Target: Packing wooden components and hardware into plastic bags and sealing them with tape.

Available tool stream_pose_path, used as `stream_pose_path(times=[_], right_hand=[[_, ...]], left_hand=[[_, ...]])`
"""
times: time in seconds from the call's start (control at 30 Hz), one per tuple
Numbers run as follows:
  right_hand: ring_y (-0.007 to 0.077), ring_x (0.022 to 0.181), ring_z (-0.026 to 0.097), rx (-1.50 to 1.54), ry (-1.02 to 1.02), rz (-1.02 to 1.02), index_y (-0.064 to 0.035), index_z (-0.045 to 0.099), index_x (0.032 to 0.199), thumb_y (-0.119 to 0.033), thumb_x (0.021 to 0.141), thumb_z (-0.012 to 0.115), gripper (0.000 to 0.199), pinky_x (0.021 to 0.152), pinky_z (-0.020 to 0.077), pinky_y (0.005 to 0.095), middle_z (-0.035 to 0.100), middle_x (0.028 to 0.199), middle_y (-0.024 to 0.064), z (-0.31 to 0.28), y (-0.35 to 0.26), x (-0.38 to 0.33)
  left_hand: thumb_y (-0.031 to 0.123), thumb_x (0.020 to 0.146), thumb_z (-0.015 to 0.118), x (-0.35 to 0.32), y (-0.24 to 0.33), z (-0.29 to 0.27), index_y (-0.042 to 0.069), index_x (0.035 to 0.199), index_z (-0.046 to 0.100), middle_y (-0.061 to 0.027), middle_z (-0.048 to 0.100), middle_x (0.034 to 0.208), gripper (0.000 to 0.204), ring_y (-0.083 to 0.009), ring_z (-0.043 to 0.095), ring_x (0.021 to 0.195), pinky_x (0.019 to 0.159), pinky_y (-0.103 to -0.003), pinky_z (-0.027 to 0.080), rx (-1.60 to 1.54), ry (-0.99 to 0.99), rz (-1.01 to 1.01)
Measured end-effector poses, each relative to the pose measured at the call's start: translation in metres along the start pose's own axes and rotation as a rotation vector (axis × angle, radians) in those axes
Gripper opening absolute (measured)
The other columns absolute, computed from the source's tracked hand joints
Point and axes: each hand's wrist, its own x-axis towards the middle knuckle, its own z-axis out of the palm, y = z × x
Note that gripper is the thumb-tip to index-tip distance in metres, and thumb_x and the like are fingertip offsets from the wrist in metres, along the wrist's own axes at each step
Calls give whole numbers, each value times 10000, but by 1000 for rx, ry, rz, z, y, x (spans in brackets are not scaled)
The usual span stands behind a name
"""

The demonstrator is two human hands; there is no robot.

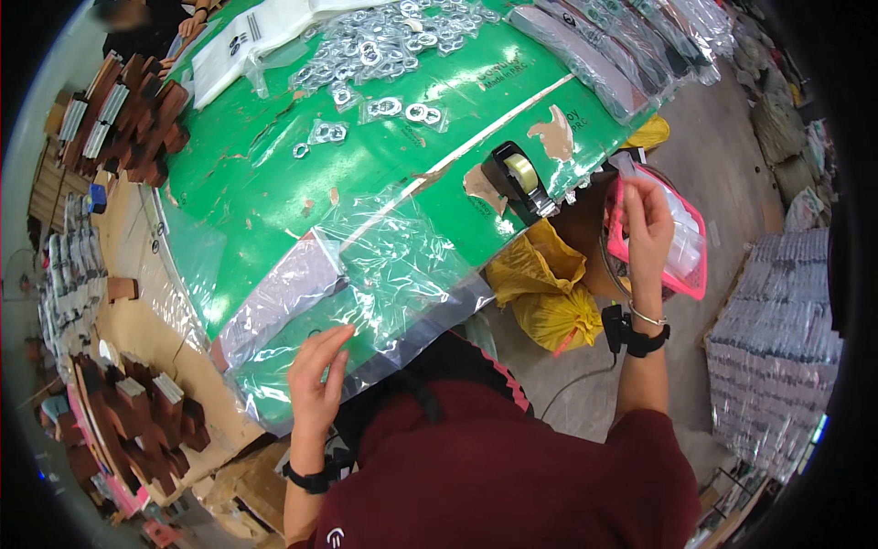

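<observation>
1. Fingers of the left hand (315,380) are spread and laid flat on a large clear plastic bag (366,284); nothing is gripped, and the bag is pressed against the green tabletop (256,183) at about 7 o'clock in the view.
2. The right hand (647,229) is raised at 3 o'clock, beyond the table edge, with thumb and fingertips pinched on a small clear plastic sleeve (631,169) held above a pink rectangular plastic basket (700,265).
3. More clear packets are seen inside the basket; how many cannot be told.
4. A black tape dispenser with a roll of clear tape (517,178) is set on the table edge, between the two hands and at 10 o'clock from the basket.
5. Small clear packets of silver metal rings (384,46) are scattered at 12 o'clock, well apart from both hands.
6. A yellow plastic sack (544,293) is seen on the floor under the table edge, just beside the basket at its 9 o'clock.
7. Stacks of brown wooden pieces (137,119) are placed at 10 o'clock and again at 8 o'clock.
8. Black wrist straps are worn on both wrists.
9. Bundled clear packets (777,339) are piled on the floor at 4 o'clock.
</observation>
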Motion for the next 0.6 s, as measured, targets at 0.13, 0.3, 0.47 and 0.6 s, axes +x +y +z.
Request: stream_pose_path(times=[0.13, 0.3, 0.47, 0.6], right_hand=[[171, 1039, 665, 106, -535, -26, -27, 647, 1309, -139, 1016, 614, 315, 911, 522, 298, 705, 1110, 121, 117, -65, -12], [499, 1212, 554, -654, -235, -659, -15, 477, 1463, -97, 935, 621, 553, 1037, 478, 518, 529, 1434, 315, 252, 9, 59], [418, 1123, 625, -1105, -407, -401, -13, 558, 1356, -161, 857, 731, 549, 926, 541, 489, 633, 1263, 243, 271, 18, 84], [378, 1027, 662, -1059, -369, -454, -10, 617, 1254, -203, 812, 786, 511, 856, 558, 471, 674, 1085, 183, 261, 26, 95]], left_hand=[[-46, 882, 673, 8, -5, 10, 68, 1179, 738, -124, 737, 1157, 325, -304, 689, 1053, 901, -374, 529, -40, -2, 58], [18, 884, 696, 2, 1, 15, 118, 1207, 732, -72, 726, 1163, 340, -295, 677, 1008, 855, -391, 532, 72, -36, 161], [48, 901, 687, -19, -5, 23, 131, 1255, 705, -66, 715, 1196, 365, -293, 677, 1008, 853, -373, 545, 52, -44, 160], [140, 922, 691, -24, -7, 34, 155, 1287, 680, -56, 695, 1069, 365, -297, 665, 961, 778, -399, 545, 35, -181, 176]])
